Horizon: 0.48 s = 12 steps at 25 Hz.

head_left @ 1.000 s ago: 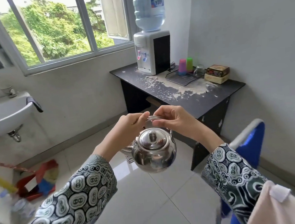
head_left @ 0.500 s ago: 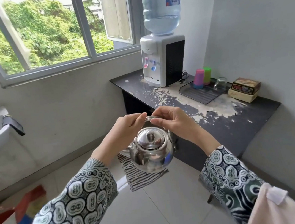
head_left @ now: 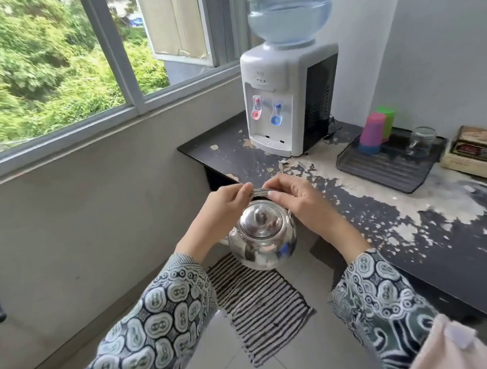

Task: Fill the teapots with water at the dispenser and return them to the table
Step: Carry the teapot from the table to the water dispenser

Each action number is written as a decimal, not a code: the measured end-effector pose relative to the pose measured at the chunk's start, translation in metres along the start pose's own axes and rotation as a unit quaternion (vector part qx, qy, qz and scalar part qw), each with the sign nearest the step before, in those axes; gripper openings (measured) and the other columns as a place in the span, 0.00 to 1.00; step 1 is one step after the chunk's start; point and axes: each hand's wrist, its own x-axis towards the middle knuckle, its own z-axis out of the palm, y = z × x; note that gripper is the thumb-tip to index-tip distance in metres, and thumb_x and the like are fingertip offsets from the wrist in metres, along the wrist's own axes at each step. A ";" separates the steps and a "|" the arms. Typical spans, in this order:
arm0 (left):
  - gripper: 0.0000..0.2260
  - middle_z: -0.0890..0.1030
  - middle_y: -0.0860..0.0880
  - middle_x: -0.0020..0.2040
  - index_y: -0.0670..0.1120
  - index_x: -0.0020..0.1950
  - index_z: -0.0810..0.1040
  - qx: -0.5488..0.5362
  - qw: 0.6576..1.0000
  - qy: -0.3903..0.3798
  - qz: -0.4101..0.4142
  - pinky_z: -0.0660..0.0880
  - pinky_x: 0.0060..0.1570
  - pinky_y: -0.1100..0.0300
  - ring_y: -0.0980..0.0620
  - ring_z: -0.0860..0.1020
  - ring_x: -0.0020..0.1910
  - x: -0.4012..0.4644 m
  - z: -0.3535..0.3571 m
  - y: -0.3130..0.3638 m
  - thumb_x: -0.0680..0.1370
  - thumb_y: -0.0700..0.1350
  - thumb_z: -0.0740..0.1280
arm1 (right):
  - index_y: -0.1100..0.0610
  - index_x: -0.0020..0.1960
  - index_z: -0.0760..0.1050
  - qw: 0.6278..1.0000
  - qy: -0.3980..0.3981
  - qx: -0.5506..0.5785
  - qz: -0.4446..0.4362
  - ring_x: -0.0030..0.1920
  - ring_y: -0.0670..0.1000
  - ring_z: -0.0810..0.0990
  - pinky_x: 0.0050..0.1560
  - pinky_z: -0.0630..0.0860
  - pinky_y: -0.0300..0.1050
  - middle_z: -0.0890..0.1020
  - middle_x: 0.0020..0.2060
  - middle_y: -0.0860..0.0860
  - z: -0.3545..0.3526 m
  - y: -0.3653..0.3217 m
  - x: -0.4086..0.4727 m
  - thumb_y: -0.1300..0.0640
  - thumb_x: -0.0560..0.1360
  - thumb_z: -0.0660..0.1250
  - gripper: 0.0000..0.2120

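Observation:
A shiny steel teapot [head_left: 263, 240] with its lid on hangs in front of me, above the floor at the near edge of the black table [head_left: 445, 239]. My left hand [head_left: 218, 215] and my right hand [head_left: 296, 199] both pinch its thin wire handle from either side. Its spout is hidden behind my left wrist. The white water dispenser [head_left: 287, 99] stands at the table's far left corner, with a red tap, a blue tap and a large water bottle [head_left: 289, 7] on top.
A dark tray [head_left: 387, 163] with pink and green cups [head_left: 375, 131] and a glass [head_left: 420, 139] sits right of the dispenser, then a box [head_left: 480, 150]. A striped mat [head_left: 259, 302] lies on the tiled floor. Window and wall are at left.
I have walked closer to the table and the dispenser, which now looks much larger. Both hands keep the same hold on the teapot's handle. The sink has left the view.

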 end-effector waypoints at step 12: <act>0.18 0.76 0.50 0.36 0.42 0.47 0.77 -0.006 0.998 -0.041 -0.041 0.67 0.35 0.60 0.52 0.72 0.36 0.259 -0.017 -0.124 0.81 0.53 0.54 | 0.64 0.49 0.75 0.998 0.041 -0.015 0.040 0.45 0.54 0.76 0.53 0.74 0.52 0.79 0.46 0.67 0.009 0.112 0.258 0.65 0.75 0.61 0.06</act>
